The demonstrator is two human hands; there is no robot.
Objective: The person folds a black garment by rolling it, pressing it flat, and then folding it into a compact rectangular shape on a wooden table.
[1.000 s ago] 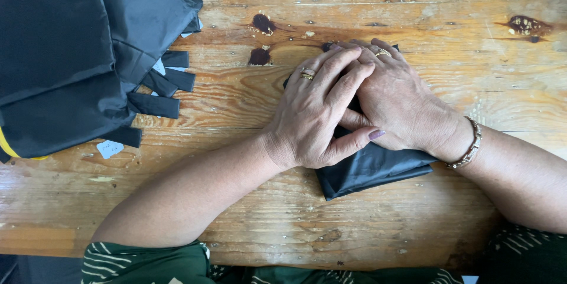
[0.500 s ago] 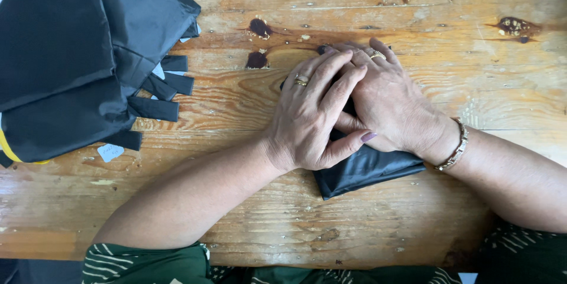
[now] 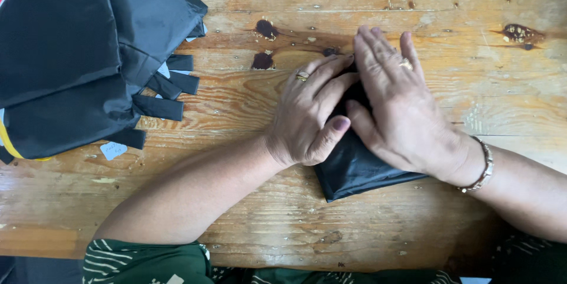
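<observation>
The small folded bundle of black synthetic fabric (image 3: 354, 169) lies flat on the worn wooden plank bench (image 3: 248, 213) and serves as the reference point for all positions below. The left hand (image 3: 307, 118) rests palm down on the bundle's left portion, fingers extended and close together, pointing away from the person; its thumb lies along the bundle's upper face, with a dark-painted nail showing. A gold ring (image 3: 302, 75) sits on one of this hand's fingers. The right hand (image 3: 401, 112) lies palm down on the bundle's far and right portion, fingers flat and slightly fanned, just beside the left hand and touching it at the fingers. This hand carries a gold ring (image 3: 406, 65) on one finger and a silver chain bracelet (image 3: 481, 166) at the wrist. Neither hand forms a closed grip: both are spread flat and press down on the fabric without pinching it. Only the near end of the bundle, towards the person, shows uncovered below the two palms. Well apart from the bundle, to its far left, a stack of flat black fabric bags with short black strap ends (image 3: 88, 59) lies on the bench; a yellow trim edge shows at the stack's lower left. A small white paper tag (image 3: 113, 150) lies just below that stack. Two dark brown knot marks (image 3: 264, 44) in the wood sit beyond the bundle, to the left of the fingertips. The edge of a green patterned garment (image 3: 147, 263) shows at the near side of the bench
</observation>
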